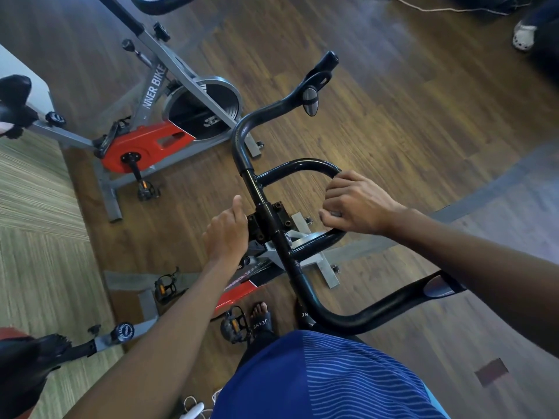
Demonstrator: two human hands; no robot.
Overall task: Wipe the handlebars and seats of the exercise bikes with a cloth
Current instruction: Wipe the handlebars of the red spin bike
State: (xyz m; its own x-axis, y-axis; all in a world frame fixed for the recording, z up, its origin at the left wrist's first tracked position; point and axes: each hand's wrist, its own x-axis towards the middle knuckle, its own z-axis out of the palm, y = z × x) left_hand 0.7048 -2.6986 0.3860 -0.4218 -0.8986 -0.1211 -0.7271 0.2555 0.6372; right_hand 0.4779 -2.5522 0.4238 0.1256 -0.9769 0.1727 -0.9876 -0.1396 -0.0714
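I look down on the black handlebar [260, 182] of the near exercise bike. My right hand [357, 204] grips the right side of its inner loop [302, 163], fingers curled round the tube. A small pale scrap [334, 213] shows between those fingers; I cannot tell if it is the cloth. My left hand [227, 234] rests against the left side of the stem clamp [269, 219], one digit straight and pointing forward, the other fingers hidden. This bike's black seat [21, 367] is at the bottom left.
A second grey and red exercise bike [151, 95] stands to the left, its seat [13, 95] at the left edge. My sandalled foot [260, 319] is beside a pedal. White cables [193, 409] lie on the wooden floor. Another person's foot [524, 34] is at the top right.
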